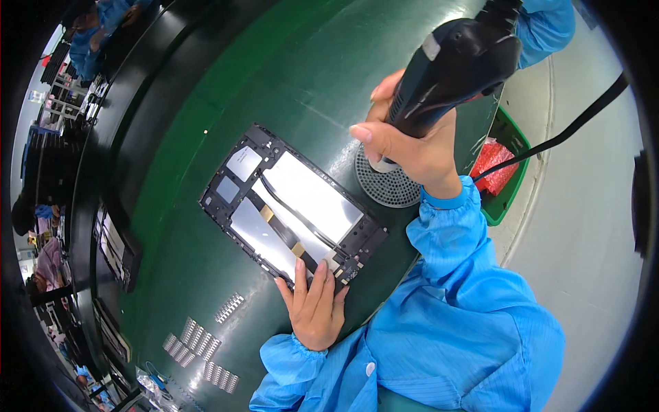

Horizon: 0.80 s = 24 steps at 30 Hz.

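In front of me lies a tablet (312, 192) with its back off, showing silver battery panels, a black frame and dark ribbon cables. My left hand (317, 307) rests on its near end, fingers stretched out and spread over the edge. My right hand (417, 147) is wrapped round a black handheld tool (453, 65), raised to the right of the tablet. The tool's body is bulky, with a ribbed black hose or cord at its top; its exact kind cannot be told. Below that hand is a round grey perforated disc (390, 184), partly covered.
Several small metal strips (195, 338) lie on the green table (261, 89) at the near left. A green bin (504, 199) with a red bubble-wrap package (492, 165) stands at the right, crossed by a black cable (576, 127). Another person's blue sleeve (547, 31) shows at the upper right.
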Each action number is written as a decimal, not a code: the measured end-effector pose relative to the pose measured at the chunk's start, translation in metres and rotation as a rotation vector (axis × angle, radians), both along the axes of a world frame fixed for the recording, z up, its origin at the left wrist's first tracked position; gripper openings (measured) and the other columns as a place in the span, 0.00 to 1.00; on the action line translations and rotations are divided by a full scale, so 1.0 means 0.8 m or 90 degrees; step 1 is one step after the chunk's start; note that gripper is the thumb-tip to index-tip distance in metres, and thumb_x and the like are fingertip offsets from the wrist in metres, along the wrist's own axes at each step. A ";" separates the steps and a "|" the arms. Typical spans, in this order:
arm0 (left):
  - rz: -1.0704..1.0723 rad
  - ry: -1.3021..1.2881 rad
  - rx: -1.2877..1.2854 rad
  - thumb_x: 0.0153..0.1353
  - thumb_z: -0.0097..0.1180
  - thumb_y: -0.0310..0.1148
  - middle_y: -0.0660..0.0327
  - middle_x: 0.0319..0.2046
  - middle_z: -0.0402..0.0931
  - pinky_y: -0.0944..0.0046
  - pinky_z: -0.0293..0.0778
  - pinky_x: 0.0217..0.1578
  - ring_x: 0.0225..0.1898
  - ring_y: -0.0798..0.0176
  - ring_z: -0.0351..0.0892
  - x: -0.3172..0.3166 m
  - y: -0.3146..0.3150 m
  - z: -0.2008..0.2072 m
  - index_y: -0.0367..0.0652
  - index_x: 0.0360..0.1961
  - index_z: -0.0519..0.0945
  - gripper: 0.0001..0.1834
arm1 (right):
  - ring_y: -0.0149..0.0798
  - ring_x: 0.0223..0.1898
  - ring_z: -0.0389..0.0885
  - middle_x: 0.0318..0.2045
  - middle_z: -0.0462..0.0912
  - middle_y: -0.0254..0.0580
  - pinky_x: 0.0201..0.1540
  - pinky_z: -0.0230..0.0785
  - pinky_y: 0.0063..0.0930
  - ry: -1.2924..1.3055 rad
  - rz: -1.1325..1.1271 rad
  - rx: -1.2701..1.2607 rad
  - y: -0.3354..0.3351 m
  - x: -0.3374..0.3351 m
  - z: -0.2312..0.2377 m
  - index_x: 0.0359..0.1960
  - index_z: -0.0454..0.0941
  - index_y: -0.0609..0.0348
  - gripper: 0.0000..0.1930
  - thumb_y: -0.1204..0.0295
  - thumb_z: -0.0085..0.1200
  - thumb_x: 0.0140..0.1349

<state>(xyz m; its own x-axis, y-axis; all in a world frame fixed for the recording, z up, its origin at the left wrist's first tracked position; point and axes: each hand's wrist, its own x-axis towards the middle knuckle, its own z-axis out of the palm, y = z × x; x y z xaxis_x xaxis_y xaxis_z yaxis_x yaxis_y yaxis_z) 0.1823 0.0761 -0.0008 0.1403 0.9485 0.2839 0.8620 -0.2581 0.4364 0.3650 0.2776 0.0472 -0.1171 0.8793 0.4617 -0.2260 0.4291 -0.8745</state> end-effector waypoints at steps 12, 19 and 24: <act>-0.094 -0.054 0.102 0.40 0.64 0.22 0.55 0.39 0.80 0.36 0.58 0.55 0.50 0.43 0.73 -0.001 0.002 0.011 0.37 0.36 0.80 0.17 | 0.21 0.17 0.72 0.16 0.75 0.31 0.18 0.61 0.16 0.052 -0.004 -0.054 0.005 -0.001 -0.011 0.32 0.72 0.62 0.15 0.79 0.66 0.47; 0.042 -0.200 0.094 0.48 0.52 0.12 0.51 0.32 0.80 0.45 0.69 0.46 0.38 0.51 0.79 -0.018 -0.002 0.028 0.37 0.36 0.76 0.14 | 0.19 0.18 0.68 0.17 0.73 0.27 0.21 0.59 0.16 0.023 0.026 -0.086 0.005 -0.003 -0.009 0.30 0.73 0.62 0.14 0.77 0.67 0.45; 0.153 -0.275 0.054 0.52 0.56 0.17 0.47 0.37 0.79 0.56 0.68 0.52 0.48 0.49 0.76 -0.091 -0.009 0.043 0.34 0.33 0.78 0.07 | 0.24 0.17 0.72 0.18 0.74 0.32 0.20 0.64 0.18 0.024 -0.044 -0.053 -0.034 -0.035 0.021 0.36 0.71 0.63 0.15 0.81 0.64 0.47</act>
<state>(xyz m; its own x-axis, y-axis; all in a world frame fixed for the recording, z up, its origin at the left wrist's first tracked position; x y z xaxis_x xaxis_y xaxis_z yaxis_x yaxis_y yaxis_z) 0.1096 0.0691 0.0337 -0.2265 0.9106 0.3457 0.6463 -0.1250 0.7527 0.3367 0.2503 0.0639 -0.0384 0.9198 0.3904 -0.2324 0.3717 -0.8988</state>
